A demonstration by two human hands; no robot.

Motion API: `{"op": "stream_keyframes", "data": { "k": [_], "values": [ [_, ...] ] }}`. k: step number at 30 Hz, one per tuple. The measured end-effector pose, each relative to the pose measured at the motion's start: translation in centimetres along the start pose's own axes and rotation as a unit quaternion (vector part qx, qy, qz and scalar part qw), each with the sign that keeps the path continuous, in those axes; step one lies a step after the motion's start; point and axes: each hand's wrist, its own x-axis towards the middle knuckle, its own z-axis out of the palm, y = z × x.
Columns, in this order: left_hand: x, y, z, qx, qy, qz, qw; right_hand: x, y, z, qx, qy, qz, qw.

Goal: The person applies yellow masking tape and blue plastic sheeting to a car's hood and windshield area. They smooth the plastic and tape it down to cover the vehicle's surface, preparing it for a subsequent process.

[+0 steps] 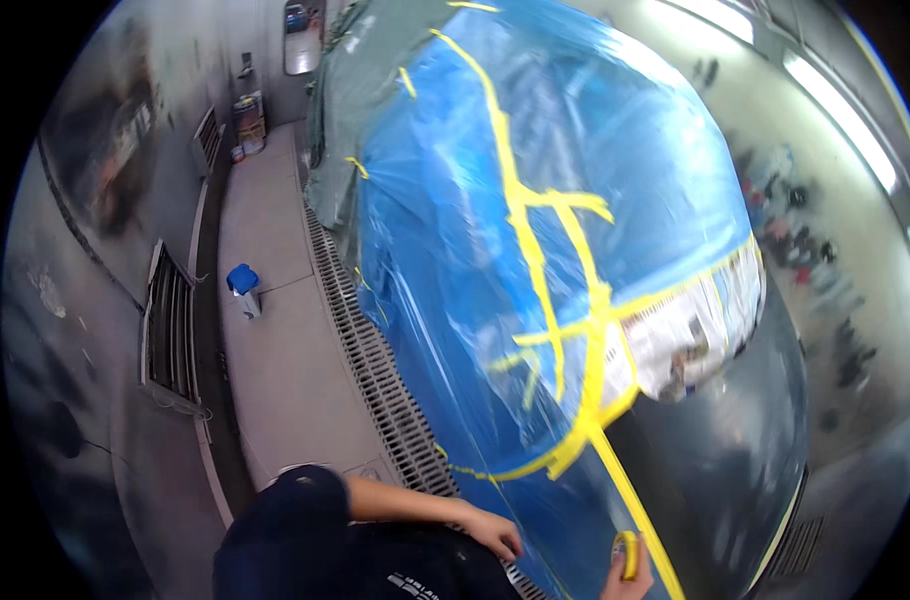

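My right hand [627, 583], at the lower edge, is closed round a roll of yellow masking tape [629, 556]. Just beside it, a long strip of yellow tape [623, 492] runs down between blue plastic film and a dark grey car panel [720, 450]. My left hand [491, 531] is at the film's near left edge, fingers curled together; what they hold, if anything, I cannot make out. Blue masking film [445, 220] covers most of the car body, with several yellow tape strips crossing it. Printed paper [680, 335] is taped over a part at the right.
A floor grate [380, 385] runs along the car's left side. Farther left on the pale floor stands a small container with a blue cloth [243, 278] on top. Wall vents [170, 330] line the left wall, and cans [249, 120] stand at the back. Green sheeting [340, 150] hangs over the car's far left.
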Motion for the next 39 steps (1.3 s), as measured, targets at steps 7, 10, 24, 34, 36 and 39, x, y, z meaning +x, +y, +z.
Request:
{"op": "stream_keyframes", "data": {
  "k": [7, 10, 24, 34, 36, 39],
  "values": [
    [-21.4, 2.1, -6.8, -0.007, 0.300, -0.092, 0.950, 9.1, -2.9, 18.3, -0.084, -0.119, -0.340, 0.929],
    [-26.8, 3.9, -8.7, 0.002, 0.376, -0.082, 0.923, 10.9, -8.6, 25.7, -0.020, -0.182, -0.393, 0.901],
    [-49.7, -0.6, -22.6, -0.251, 0.657, -0.023, 0.710, 12.5, -14.7, 63.1, 0.202, -0.595, -0.126, 0.767],
    [-65.1, -3.2, -38.7, -0.306, 0.690, -0.105, 0.647, 19.1, -22.9, 83.3, 0.134, -0.658, -0.115, 0.732],
    [-66.8, -7.0, -42.3, -0.241, 0.697, -0.161, 0.655, 19.8, -23.3, 86.3, 0.058, -0.638, -0.065, 0.765],
    [-71.5, -16.0, -48.7, -0.128, 0.773, -0.291, 0.549, 19.6, -20.1, 89.9, -0.065, -0.591, 0.011, 0.804]
  ]
}}
